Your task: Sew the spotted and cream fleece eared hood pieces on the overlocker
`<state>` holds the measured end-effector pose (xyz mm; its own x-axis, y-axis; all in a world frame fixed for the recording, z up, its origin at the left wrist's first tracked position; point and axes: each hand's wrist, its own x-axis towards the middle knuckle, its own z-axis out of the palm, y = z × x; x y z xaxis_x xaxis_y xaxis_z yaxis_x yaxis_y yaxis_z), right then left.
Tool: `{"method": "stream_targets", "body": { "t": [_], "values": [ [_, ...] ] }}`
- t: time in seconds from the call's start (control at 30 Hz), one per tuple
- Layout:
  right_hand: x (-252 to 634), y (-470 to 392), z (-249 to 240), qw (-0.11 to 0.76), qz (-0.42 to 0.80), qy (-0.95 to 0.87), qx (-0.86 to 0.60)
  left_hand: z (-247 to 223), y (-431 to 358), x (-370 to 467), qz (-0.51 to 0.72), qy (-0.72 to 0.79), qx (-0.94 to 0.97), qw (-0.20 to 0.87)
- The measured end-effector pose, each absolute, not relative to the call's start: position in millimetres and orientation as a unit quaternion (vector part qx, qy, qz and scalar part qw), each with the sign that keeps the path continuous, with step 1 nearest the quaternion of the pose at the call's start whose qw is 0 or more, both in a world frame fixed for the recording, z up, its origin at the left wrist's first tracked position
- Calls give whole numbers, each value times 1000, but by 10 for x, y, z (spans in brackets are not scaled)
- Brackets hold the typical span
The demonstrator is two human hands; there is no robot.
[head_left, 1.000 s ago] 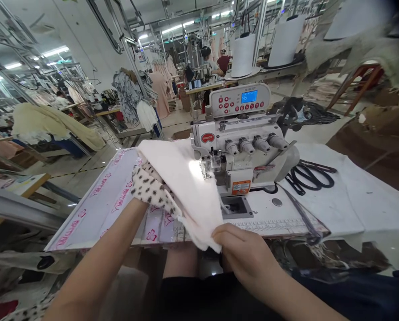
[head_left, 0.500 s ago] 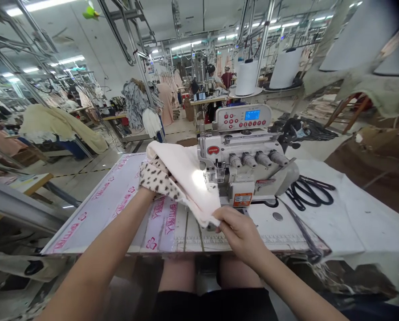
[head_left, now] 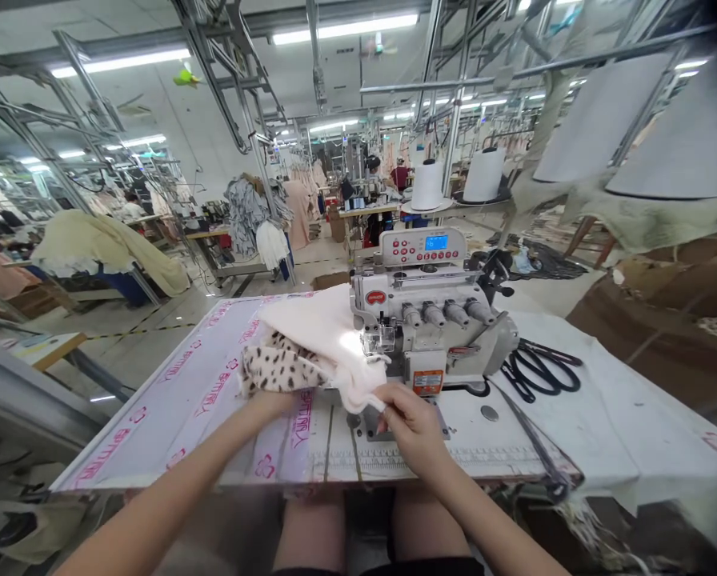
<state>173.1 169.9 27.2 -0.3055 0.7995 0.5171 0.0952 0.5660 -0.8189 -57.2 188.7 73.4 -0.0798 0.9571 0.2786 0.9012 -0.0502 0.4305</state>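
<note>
Two hands work at the pale cloth, which I have left of the machine, its right edge at the needle area under a bright light spot. Right hand: thumb and fingers closed, pinching the cloth's near corner. Left hand: at the spotted cloth, fingers mostly covered; I can't tell if they grip. Spotted cloth bunches at the pale one's near left, partly under it; I can't tell if they're joined. Both over the table. Right of the machine I get a black looped thing, identity unclear. Panel on top, screen lit blue. White cones behind.
</note>
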Motion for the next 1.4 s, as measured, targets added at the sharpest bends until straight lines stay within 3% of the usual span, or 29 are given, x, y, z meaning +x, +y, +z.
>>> {"method": "stream_targets", "body": {
  "t": [0.13,0.2,0.33,0.67,0.83,1.07,1.27,1.4],
  "values": [
    [1698,1699,227,522,349,-721,-293,911,1236,-420,-17,602,783,156],
    [1681,1700,211,531,344,-718,-290,1144,1061,-243,35,539,822,182],
    [1662,1698,167,541,347,-710,-286,1381,1274,129,263,483,835,-15],
    [1677,1705,145,553,334,-706,-289,954,1833,273,126,516,837,-130],
    [1650,1709,117,573,331,-694,-285,1116,1806,388,179,520,831,-79],
    [1604,1728,31,593,328,-678,-284,1057,1123,1061,156,149,973,83],
    [1683,1719,111,578,409,-648,-279,847,1047,815,275,224,929,104],
    [1702,1707,149,580,427,-636,-275,774,1405,350,368,379,849,30]
  ]
}}
